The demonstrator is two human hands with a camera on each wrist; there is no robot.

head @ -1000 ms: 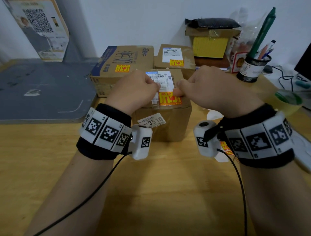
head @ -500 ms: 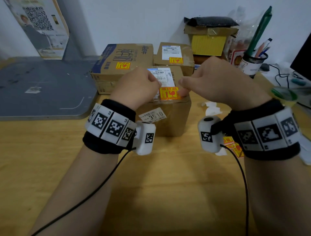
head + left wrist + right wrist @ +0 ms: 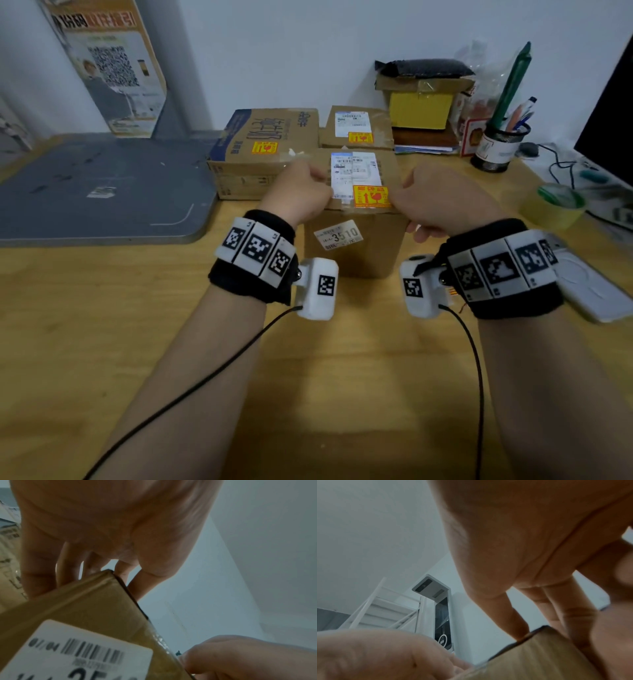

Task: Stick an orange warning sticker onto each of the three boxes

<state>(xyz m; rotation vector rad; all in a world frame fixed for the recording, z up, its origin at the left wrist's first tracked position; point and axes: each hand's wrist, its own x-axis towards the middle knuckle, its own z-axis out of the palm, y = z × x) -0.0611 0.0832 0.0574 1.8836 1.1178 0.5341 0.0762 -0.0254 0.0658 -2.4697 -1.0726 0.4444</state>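
Three cardboard boxes stand on the wooden desk. The near box [image 3: 356, 250] carries an orange warning sticker [image 3: 371, 196] on its top, beside a white shipping label. The back left box [image 3: 274, 137] bears an orange sticker [image 3: 264, 148], and so does the back right box [image 3: 380, 126], its sticker [image 3: 360, 137] below a label. My left hand [image 3: 296, 197] grips the near box's top left edge, fingers curled over the top [image 3: 111, 527]. My right hand [image 3: 438, 202] grips the top right edge, thumb on the side face [image 3: 530, 547]. The fingertips are hidden behind the box edge [image 3: 85, 608].
A grey mat [image 3: 102, 192] lies at the left. Behind the boxes stands a yellow carton stack [image 3: 421, 106]. A pen holder [image 3: 500, 147], a tape roll [image 3: 555, 205], a white flat device [image 3: 596, 291] and a dark monitor [image 3: 613, 120] crowd the right side.
Both hands have moved apart, from pressing at the sticker on the near box out to the box's left and right top edges. The orange sticker now lies uncovered on the top.
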